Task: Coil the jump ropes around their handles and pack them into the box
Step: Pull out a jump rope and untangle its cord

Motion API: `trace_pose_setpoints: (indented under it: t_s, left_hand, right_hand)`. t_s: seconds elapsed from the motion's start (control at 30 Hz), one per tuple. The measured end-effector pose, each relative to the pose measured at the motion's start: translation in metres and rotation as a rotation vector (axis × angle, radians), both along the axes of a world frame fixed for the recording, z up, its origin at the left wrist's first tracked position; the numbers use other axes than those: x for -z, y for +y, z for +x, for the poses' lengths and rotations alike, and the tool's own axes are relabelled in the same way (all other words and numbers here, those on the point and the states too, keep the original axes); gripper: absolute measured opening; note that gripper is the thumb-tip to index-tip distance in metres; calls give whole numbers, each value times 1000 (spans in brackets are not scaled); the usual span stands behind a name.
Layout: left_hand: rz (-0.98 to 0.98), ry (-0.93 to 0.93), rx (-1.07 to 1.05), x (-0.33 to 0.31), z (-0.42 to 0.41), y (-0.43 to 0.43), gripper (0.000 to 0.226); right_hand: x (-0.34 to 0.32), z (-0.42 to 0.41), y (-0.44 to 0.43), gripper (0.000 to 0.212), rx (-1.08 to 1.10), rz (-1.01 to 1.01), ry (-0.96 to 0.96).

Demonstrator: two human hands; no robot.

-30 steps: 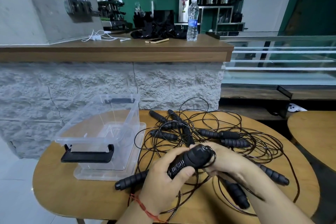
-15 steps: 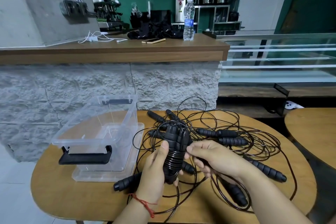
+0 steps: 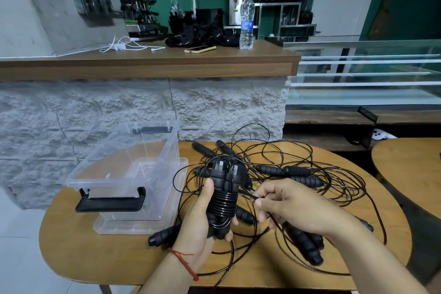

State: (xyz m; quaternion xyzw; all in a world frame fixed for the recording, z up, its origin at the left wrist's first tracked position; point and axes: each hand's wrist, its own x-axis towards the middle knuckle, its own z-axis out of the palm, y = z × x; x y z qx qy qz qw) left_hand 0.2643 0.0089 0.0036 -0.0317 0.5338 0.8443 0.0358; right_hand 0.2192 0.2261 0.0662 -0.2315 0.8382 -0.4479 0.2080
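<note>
Jump rope handles [image 3: 223, 179], two held together side by side and upright, stand in the left hand [image 3: 198, 229], whose fingers [image 3: 229, 236] curl round their lower end while the thumb lies up along the side. Black cord [image 3: 223, 205] is wound in tight turns round their middle. The right hand [image 3: 286, 205] is just beside them, its fingers [image 3: 259, 203] pinching a loose stretch of that cord leading off the coil. Both hands are above the table [image 3: 95, 253], in front of a tangle of loose ropes [image 3: 298, 174] with black handles spread over its middle and right. Left of the hands, a clear box [image 3: 95, 154] with black clips sits open on its lid [image 3: 133, 228].
</note>
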Motion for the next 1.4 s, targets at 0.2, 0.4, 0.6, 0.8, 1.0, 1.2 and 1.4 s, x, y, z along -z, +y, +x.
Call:
trace_pose_setpoints:
  t_s: [0.2, 0.4, 0.6, 0.8, 1.0, 1.2, 1.4]
  left_hand:
    - [45, -43, 58, -3, 1, 2, 75]
    - [87, -74, -21, -2, -2, 2, 74]
    - [188, -59, -170, -4, -7, -7, 61]
    - [153, -105, -217, -7, -7, -10, 62]
    - [197, -135, -207, -9, -12, -21, 67]
    - [40, -137, -254, 0, -13, -20, 59]
    - [-431, -20, -287, 2, -11, -10, 38]
  right_hand:
    - [-4, 9, -2, 9, 88, 125, 197]
    - [-10, 27, -13, 28, 203, 452, 701]
    - [-12, 31, -8, 42, 216, 528, 637]
    - [-13, 32, -6, 31, 248, 447, 563]
    - [4, 25, -7, 50, 131, 545, 918]
    - [3, 20, -10, 48, 42, 397, 1202]
    - [-21, 24, -19, 20, 43, 185, 1358]
